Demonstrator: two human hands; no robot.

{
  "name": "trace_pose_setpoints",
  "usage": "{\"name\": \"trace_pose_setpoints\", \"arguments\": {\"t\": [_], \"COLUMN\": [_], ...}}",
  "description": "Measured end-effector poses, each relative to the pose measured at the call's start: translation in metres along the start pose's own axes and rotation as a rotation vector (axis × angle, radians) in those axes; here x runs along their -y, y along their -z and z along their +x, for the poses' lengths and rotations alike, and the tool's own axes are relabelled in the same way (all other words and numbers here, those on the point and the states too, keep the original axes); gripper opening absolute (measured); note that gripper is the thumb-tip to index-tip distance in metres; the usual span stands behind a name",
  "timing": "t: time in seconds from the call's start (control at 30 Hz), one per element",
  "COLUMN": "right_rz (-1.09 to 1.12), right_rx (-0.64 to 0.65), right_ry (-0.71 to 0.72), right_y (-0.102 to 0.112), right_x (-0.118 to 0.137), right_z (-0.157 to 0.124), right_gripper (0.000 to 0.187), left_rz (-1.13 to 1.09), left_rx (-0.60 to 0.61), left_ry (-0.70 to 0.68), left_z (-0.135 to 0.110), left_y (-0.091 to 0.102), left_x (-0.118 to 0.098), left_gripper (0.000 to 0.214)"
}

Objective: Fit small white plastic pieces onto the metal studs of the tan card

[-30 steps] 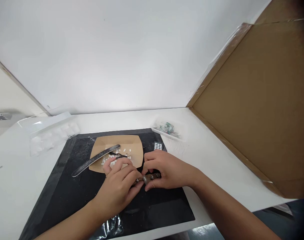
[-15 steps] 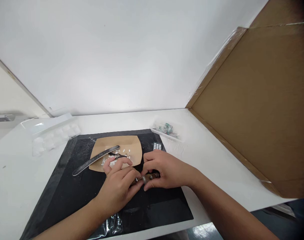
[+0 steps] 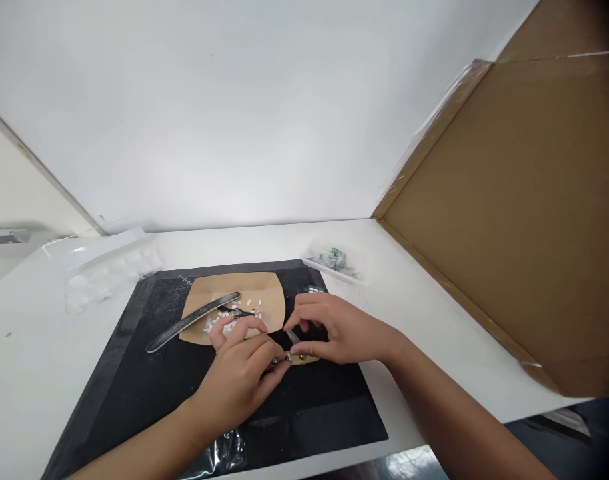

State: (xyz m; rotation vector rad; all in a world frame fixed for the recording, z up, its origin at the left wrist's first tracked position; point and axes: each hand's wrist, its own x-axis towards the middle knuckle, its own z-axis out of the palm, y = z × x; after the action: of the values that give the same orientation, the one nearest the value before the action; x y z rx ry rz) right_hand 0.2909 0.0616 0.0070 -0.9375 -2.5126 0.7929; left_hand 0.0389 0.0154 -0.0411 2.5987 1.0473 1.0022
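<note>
My left hand (image 3: 241, 377) rests on the black mat (image 3: 134, 387), fingers curled around the left end of a small brown strip with metal studs (image 3: 299, 359). My right hand (image 3: 334, 327) is at the strip's right end, its thumb under the strip and its fingertips pinching a small silvery piece (image 3: 293, 337) just above it. Just behind my hands lies a tan paper tray (image 3: 264, 293) holding several small white pieces (image 3: 229, 320) and a long dark curved strip (image 3: 191, 321).
A clear plastic tray (image 3: 104, 267) sits at the back left of the white table. A small clear tray with greenish parts (image 3: 334, 260) stands at the back right. A large cardboard sheet (image 3: 509, 213) leans along the right side.
My right hand has lifted its fingers off the brown strip and moved slightly up and back, now pinching a small silvery piece. My left hand has stayed in place.
</note>
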Motion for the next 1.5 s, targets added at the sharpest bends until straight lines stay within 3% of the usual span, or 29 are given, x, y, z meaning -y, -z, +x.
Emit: {"name": "trace_pose_setpoints", "arguments": {"t": [0.6,0.8,1.2,1.37,1.5], "right_rz": [-0.167,-0.188,-0.118,-0.082,-0.062], "right_rx": [-0.151,-0.217,-0.257,-0.262,-0.227], "right_ry": [-0.078,-0.071,-0.078,-0.057,-0.017], "right_y": [0.01,0.016,0.006,0.002,0.001], "right_x": [-0.02,-0.022,-0.018,-0.017,-0.006], "right_z": [-0.005,-0.004,0.0,-0.002,-0.001], "right_gripper": [0.029,0.016,0.03,0.051,0.032], "left_rz": [0.051,0.068,0.01,0.002,0.002], "left_rx": [0.02,0.054,0.053,0.049,0.045], "left_ry": [-0.022,-0.02,-0.035,-0.027,-0.023], "left_z": [0.004,0.003,0.0,-0.001,-0.001], "left_y": [0.015,0.017,0.016,0.016,0.015], "left_x": [0.003,0.003,0.005,0.006,0.006], "left_gripper": [0.004,0.002,0.009,0.01,0.01]}}
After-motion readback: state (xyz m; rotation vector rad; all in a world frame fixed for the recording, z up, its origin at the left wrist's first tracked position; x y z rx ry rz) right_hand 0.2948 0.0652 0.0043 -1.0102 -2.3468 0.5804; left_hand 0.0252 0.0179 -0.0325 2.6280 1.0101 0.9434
